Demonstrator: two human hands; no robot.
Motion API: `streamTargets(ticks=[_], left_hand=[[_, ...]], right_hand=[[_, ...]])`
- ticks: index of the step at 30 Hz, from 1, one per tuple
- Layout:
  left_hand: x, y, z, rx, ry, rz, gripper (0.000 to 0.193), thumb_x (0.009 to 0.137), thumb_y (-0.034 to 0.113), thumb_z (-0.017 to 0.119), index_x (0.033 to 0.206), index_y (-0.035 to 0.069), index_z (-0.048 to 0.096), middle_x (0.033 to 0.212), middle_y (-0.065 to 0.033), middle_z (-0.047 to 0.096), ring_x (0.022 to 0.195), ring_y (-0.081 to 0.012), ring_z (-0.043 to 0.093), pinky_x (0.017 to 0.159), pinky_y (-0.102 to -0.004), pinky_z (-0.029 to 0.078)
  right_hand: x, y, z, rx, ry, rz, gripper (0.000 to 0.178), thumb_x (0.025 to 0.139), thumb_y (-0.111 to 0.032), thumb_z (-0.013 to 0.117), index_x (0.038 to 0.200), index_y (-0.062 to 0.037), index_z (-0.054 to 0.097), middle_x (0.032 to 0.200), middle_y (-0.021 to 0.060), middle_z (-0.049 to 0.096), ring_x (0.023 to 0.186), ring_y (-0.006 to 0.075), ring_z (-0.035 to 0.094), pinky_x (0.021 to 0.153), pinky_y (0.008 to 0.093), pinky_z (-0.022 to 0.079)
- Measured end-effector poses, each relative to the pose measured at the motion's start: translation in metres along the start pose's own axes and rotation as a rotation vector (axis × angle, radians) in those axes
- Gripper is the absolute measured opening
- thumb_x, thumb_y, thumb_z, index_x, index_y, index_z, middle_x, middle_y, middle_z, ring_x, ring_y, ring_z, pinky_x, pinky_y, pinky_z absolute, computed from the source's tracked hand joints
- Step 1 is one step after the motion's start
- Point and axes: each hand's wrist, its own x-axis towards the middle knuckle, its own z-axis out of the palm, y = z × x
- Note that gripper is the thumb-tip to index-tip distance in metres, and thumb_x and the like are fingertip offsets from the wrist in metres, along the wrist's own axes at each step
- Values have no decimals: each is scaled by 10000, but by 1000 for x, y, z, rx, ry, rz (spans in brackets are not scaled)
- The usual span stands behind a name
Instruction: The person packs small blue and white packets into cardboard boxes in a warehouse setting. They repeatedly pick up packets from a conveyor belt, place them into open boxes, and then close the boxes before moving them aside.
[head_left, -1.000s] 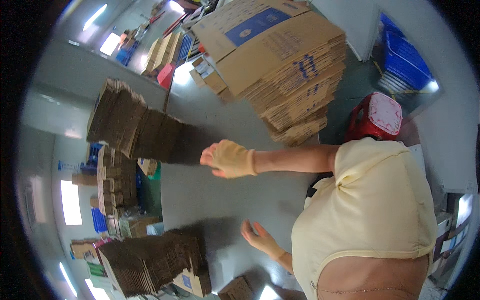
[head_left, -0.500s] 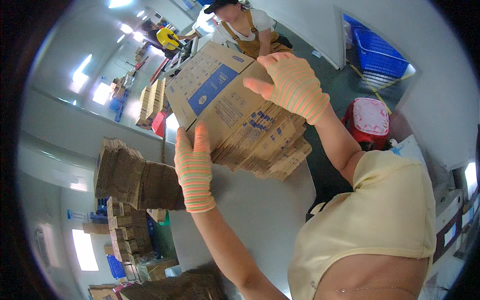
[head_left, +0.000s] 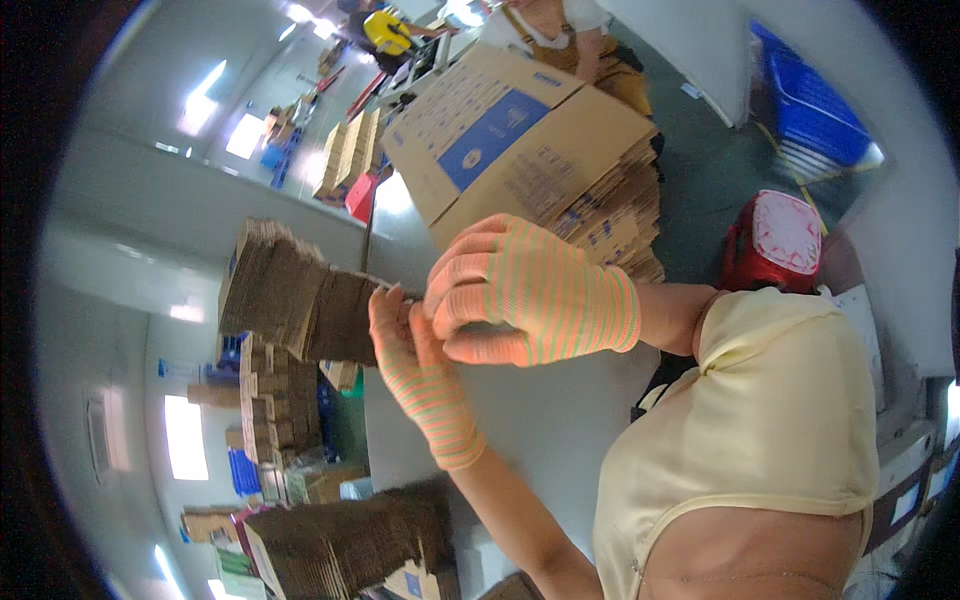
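Observation:
In front of me lies a stack of flat cardboard cartons point(head_left: 560, 150), the top one printed with a blue panel. My right hand point(head_left: 540, 290), in an orange and green striped knit glove, is just off the stack's near edge, its fingers curled. Close against its fingertips is my left hand point(head_left: 425, 385), gloved alike, with fingers bent together. A small whitish bit shows at the left fingertips; what either hand pinches is too small or hidden to name. Both hands are above the grey table point(head_left: 540, 450).
Another bundle of flat cartons point(head_left: 290, 300) is beyond my left hand, and more cartons point(head_left: 340, 540) are at the lower left. A person point(head_left: 560, 40) is across the stack. At right are a red stool with a pale top point(head_left: 785, 235) and a blue crate point(head_left: 815, 100).
Both hands have left the top carton and come together nearer to me, the right moving down and left. Their fingers have gone from spread to bent. The view has shifted.

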Motion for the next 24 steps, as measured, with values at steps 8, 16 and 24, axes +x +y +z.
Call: streamTargets(ticks=[8,16,24], left_hand=[[40,8,55,163,-189,-22,614,915,356,595,1306,-95,453,1228,-140,552,1084,-206,504,975,-314,377],[47,21,73,340,-141,-5,680,889,405,597,1308,-107,439,1242,-182,524,1118,-235,489,986,-334,370],[-10,-21,-47,-486,315,-213,492,929,372,478,1284,33,488,1231,-118,534,1095,-277,533,862,-426,450]], right_hand=[[-18,69,-115,-1043,325,366,460,775,-492,625,937,-64,659,973,81,644,941,273,603,808,399,471],[-25,62,-111,-901,141,516,505,725,-458,687,999,-35,644,1042,105,618,1024,281,572,892,413,437],[4,-4,-32,-287,145,183,601,602,-194,776,1132,-66,523,1192,91,530,1136,310,480,953,428,377]])
